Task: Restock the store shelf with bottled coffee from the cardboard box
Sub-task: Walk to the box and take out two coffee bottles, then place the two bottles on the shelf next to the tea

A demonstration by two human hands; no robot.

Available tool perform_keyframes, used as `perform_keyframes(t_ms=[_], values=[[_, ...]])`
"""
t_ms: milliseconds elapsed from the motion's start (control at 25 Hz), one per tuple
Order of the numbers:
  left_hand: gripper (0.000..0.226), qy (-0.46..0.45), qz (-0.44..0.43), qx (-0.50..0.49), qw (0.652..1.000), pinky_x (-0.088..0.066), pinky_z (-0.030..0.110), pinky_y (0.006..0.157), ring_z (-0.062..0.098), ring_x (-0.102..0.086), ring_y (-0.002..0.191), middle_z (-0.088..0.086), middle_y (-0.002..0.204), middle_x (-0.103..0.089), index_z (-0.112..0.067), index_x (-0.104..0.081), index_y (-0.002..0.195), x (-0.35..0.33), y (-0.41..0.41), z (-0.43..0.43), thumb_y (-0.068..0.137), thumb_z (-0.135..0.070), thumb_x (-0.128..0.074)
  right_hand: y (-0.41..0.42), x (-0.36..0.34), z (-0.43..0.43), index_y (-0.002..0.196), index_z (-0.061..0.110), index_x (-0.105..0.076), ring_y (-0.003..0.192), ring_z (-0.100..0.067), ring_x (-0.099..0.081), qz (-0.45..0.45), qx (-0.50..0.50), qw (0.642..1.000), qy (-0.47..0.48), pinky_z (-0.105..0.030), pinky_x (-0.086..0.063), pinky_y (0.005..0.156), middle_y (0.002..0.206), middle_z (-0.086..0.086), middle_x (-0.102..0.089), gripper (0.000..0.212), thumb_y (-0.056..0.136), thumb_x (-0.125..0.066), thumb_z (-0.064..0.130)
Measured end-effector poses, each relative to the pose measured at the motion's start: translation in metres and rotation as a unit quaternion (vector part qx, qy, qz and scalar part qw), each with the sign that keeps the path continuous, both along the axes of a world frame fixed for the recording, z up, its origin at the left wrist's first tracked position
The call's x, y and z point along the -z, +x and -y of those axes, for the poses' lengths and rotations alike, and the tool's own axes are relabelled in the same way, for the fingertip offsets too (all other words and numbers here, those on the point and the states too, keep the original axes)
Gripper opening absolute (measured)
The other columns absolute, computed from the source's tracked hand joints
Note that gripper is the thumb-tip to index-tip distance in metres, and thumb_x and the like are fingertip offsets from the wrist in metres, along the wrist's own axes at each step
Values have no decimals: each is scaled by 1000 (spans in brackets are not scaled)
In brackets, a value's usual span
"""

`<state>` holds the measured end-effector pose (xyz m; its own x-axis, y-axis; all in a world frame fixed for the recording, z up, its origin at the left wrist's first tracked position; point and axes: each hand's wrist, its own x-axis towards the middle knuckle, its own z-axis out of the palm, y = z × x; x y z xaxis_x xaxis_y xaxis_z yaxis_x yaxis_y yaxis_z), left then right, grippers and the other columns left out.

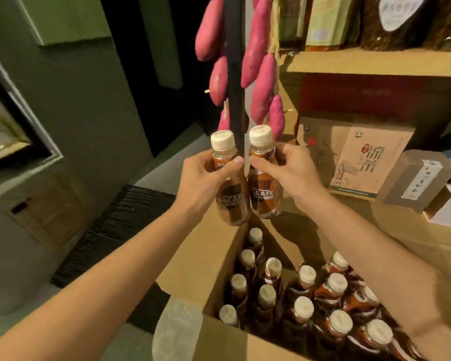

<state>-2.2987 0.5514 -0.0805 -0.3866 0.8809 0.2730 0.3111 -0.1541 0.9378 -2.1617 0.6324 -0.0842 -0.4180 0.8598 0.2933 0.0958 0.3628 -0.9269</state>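
A dim shop corner: grey-green walls (71, 105) on the left, a dark doorway behind them, and a black ribbed mat (115, 230) on the grey floor. The landmark is the open cardboard box (193, 261) at the bottom middle. Left of the box lie the mat and the wall, where a glass-fronted cabinet (13, 131) shows only in part.

Above and to the right of the box stands a pale wooden shelf (375, 63). Its upper board carries green and dark packets, too blurred to read. On the level just right of the box lie a flat tea carton (370, 162) with large printed characters, a small grey-brown box (417, 178) beside it, and more cartons further right. A dark red case sits behind the tea carton.

Straight above the box hangs a black post (234, 74) with a string of pink sweet potatoes (258, 48) on both sides of it.

Inside the box stand many coffee bottles (333, 287) with cream caps, upright and close together, more on the right side than on the left.

Above the box, in front of the post, both bare hands are raised. The left hand (206, 178) has its grip closed around the neck of one brown bottle (231, 201), and the right hand (289, 173) holds a second bottle (263, 196) the same way. The two bottles are upright, side by side, almost touching.
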Motion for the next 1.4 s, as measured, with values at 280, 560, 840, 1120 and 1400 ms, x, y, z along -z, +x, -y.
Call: perform_keyframes(t_ms=[280, 560, 840, 1120, 1400], values=[[13, 55, -52, -168, 983, -48, 6, 61, -2, -65, 73, -2, 82, -68, -16, -64, 88, -73, -131, 112, 86, -29, -62, -155, -66, 69, 86, 32, -65, 86, -2, -65, -43, -209, 976, 38, -23, -51, 78, 86, 11, -69, 7, 82, -68, 28], [17, 57, -17, -363, 930, -47, 9, 57, -1, -66, 68, 2, 79, -70, -12, -67, 85, -73, -272, 259, 84, -29, -65, -347, -66, 184, 84, 24, -70, 81, -4, -68, -52, -383, 922, 8, -21, -51, 72, 84, 6, -73, 4, 80, -70, 23], [20, 59, 26, -444, 894, -46, 19, 66, 12, -68, 82, 7, 92, -72, -11, -67, 91, -70, -462, 393, 85, -29, -63, -563, -62, 304, 86, 23, -64, 88, -9, -64, -61, -442, 895, -4, -24, -49, 76, 89, 5, -69, 8, 80, -69, 24], [17, 48, 31, -458, 887, -52, 32, 82, 21, -67, 93, 10, 98, -71, -13, -66, 96, -77, -670, 467, 87, -27, -62, -766, -78, 374, 92, 21, -65, 87, -3, -61, -70, -442, 894, -10, -18, -44, 71, 88, 9, -67, 11, 82, -68, 24], [15, 65, 65, -470, 878, -49, 29, 73, 16, -66, 86, 5, 95, -70, -13, -64, 99, -53, -869, 473, 87, -22, -62, -970, -60, 384, 98, 19, -65, 85, -1, -60, -54, -438, 896, -37, -17, -43, 68, 89, 11, -66, 15, 83, -66, 23]])
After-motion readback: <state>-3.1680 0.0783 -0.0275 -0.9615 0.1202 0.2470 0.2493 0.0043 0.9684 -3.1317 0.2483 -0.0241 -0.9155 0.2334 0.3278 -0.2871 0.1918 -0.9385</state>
